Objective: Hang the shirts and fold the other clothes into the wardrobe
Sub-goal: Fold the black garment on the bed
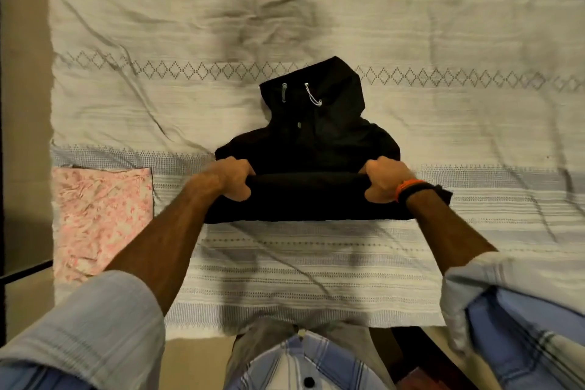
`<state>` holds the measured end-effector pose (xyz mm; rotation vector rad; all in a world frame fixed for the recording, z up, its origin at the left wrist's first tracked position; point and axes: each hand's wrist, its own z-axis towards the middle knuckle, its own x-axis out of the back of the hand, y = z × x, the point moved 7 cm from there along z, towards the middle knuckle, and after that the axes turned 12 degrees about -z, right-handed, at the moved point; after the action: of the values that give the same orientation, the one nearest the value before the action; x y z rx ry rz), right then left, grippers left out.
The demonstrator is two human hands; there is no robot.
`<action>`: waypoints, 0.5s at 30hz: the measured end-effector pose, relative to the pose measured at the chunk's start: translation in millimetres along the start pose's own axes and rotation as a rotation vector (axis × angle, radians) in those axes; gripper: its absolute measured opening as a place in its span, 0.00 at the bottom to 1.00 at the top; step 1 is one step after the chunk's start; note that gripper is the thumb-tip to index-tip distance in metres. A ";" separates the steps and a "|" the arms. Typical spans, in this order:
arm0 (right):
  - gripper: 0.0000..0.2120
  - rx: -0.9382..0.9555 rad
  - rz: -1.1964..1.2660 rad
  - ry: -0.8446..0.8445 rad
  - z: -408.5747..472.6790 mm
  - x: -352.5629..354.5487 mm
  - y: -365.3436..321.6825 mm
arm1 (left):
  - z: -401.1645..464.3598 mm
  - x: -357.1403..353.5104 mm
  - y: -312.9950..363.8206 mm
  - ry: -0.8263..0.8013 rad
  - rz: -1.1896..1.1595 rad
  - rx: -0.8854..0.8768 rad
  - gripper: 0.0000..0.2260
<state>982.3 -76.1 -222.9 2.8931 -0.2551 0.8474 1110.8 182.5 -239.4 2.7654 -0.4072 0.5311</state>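
Both hands grip the hoodie's (316, 136) folded lower edge, left hand (232, 179) and right hand (384, 180) at opposite ends (keeping the fold straight). The hood lies beyond the hands, flat on the bed (316, 263), ready for folding over.

A black hooded jacket (316, 149) lies flat on the bed's striped cover (316, 25), hood pointing away, two pale drawstring ends on its front. Its near hem is folded up into a thick roll. Left of the jacket, near the bed's edge, lies a folded pink floral garment (101, 218).
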 end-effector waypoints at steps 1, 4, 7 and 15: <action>0.22 -0.003 -0.010 0.012 -5.4 -10.8 -3.4 | -3.1 -12.3 -0.4 0.006 0.018 -0.001 0.24; 0.21 -0.014 -0.032 0.054 -27.0 -35.1 -13.8 | -19.3 -46.3 -0.9 0.018 0.080 -0.009 0.26; 0.20 -0.035 -0.070 0.106 -50.9 -58.4 -21.5 | -38.9 -74.5 -4.6 0.060 0.116 -0.023 0.25; 0.19 -0.080 -0.111 0.202 -112.2 -123.7 -46.3 | -90.7 -140.3 -7.0 0.226 0.192 -0.104 0.21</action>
<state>829.8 2.8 -199.3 2.6940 -0.1054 1.0731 959.6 250.0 -216.1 2.5449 -0.6304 0.8332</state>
